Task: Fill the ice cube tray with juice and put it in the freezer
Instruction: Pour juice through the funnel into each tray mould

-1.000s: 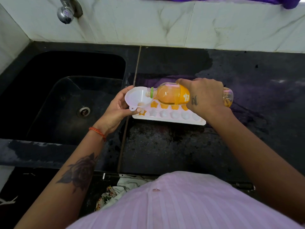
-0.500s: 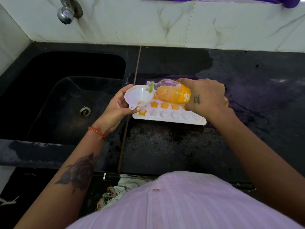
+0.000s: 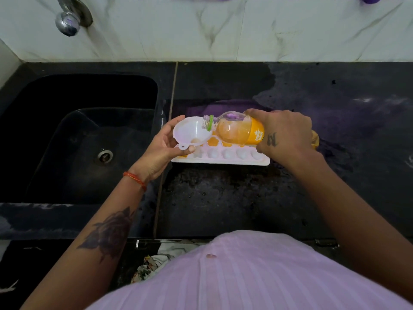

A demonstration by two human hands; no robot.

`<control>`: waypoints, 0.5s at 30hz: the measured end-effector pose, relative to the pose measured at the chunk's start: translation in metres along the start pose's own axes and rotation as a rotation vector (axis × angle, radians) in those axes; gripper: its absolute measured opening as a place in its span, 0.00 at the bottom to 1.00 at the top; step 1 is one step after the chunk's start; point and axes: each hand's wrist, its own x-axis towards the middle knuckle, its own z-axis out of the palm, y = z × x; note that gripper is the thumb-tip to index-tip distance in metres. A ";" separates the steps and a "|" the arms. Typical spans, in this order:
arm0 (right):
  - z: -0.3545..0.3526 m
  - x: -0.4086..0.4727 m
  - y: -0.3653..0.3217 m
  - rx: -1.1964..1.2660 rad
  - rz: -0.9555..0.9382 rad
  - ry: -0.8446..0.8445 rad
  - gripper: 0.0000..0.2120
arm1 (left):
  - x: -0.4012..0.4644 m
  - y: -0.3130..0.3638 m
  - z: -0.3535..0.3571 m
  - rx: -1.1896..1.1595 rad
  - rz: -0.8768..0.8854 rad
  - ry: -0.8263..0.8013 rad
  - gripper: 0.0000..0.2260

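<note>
Head view, looking down at a black stone counter (image 3: pixel 223 202). I see the white ice cube tray (image 3: pixel 223 161) lying flat on the counter, just right of the seam beside the black sink (image 3: pixel 78 142). Its far row of shaped cavities shows orange juice, and one orange cavity shows at the near left corner; the remaining near-row cavities look pale and unfilled.

The left hand (image 3: pixel 161 146) grips a white funnel (image 3: pixel 192 133), fingers curled behind the bowl and the thumb pressed at its small tab, holding it over the tray's left end. I cannot tell which cavity the spout sits over.

The right hand (image 3: pixel 283 135) is closed round the body of a clear juice bottle (image 3: pixel 237 129), which is held nearly level, its uncapped neck with a green ring reaching into the funnel's rim. Orange juice lies along the lower side of the bottle, short of the neck. The funnel bowl looks white.

At the upper left, a chrome tap (image 3: pixel 67 21) projects from the marble-patterned wall (image 3: pixel 223 30) above the sink. A red thread band (image 3: pixel 135 180) circles the left wrist.
</note>
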 end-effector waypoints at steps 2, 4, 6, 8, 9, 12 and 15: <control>0.001 -0.001 0.002 -0.008 -0.011 0.004 0.30 | 0.000 -0.002 0.001 0.014 -0.010 -0.008 0.38; 0.001 -0.001 0.004 -0.012 -0.018 0.004 0.29 | 0.000 -0.004 0.001 0.028 -0.019 -0.017 0.38; 0.002 -0.002 0.003 -0.008 -0.026 0.005 0.28 | 0.000 -0.005 0.000 0.037 -0.025 -0.019 0.38; 0.002 -0.002 0.003 -0.020 -0.033 0.005 0.28 | 0.000 -0.006 0.000 0.037 -0.031 -0.019 0.37; 0.002 -0.002 0.002 -0.028 -0.036 0.004 0.28 | 0.000 -0.006 0.000 0.040 -0.033 -0.019 0.37; 0.002 -0.001 0.002 -0.035 -0.053 0.004 0.27 | -0.001 -0.005 0.001 0.044 -0.033 -0.020 0.38; 0.003 0.000 0.002 -0.042 -0.066 0.003 0.27 | -0.001 -0.003 0.002 0.044 -0.028 -0.018 0.39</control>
